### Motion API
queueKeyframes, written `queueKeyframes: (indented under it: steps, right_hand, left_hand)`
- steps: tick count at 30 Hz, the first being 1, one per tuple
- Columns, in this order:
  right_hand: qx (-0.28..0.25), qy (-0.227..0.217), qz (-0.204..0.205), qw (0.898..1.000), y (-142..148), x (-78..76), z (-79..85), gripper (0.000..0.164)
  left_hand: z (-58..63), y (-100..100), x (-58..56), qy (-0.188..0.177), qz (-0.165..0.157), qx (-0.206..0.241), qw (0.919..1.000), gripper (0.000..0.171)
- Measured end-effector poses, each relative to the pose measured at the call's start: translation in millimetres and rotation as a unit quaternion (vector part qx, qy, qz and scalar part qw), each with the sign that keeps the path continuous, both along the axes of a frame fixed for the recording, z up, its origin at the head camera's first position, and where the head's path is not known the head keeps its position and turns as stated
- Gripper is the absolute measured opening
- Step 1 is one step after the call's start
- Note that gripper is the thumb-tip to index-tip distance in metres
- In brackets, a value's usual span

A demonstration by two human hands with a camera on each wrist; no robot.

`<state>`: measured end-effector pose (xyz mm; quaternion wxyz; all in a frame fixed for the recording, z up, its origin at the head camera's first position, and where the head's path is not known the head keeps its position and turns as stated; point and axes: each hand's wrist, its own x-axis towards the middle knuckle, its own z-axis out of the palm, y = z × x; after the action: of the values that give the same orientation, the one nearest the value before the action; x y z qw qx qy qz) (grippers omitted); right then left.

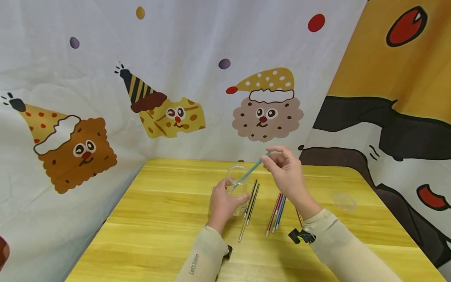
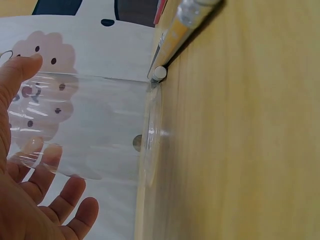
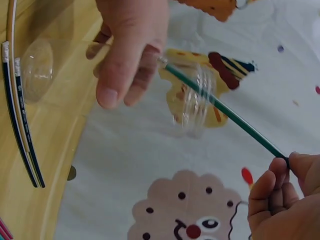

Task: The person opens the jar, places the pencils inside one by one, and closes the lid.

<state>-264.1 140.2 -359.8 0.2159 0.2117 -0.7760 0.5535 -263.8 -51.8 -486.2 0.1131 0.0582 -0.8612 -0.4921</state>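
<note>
Cartoon curtain (image 1: pixel 197 47) is hanging behind table (image 1: pixel 141 223). Left hand (image 1: pixel 225 201) is gripping jar (image 1: pixel 241 190); right hand (image 1: pixel 287 172) is pinching pencil (image 1: pixel 252 169) by its top, lower end slanting inside jar. Snagging pencil could be tipping jar.

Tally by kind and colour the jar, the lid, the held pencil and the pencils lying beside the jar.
Clear plastic jar: 1
Clear round lid: 1
Blue-green pencil, held: 1
Black pencils: 2
Wood-coloured pencil: 1
Total: 6
</note>
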Motion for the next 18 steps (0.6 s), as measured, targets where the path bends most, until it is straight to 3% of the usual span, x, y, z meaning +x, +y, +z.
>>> queueKeyframes:
  steps: [6, 12, 18]
  right_hand:
    - [0.041, 0.1, 0.018, 0.994, -22.3, 6.4, -10.5, 0.026]
    - [0.106, 0.204, 0.012, 0.973, -34.1, 5.9, -17.1, 0.026]
    - [0.13, 0.216, 0.021, 0.967, -37.5, 4.8, -25.0, 0.024]
  left_hand:
    - [-1.0, -3.0, 1.5, 0.015, -0.001, 0.001, 0.9999, 0.064]
    - [-0.8, -4.2, 1.9, 0.009, -0.008, 0.01, 0.9999, 0.06]
    - [0.0, -2.7, 1.2, -0.002, -0.01, 0.005, 0.9999, 0.063]
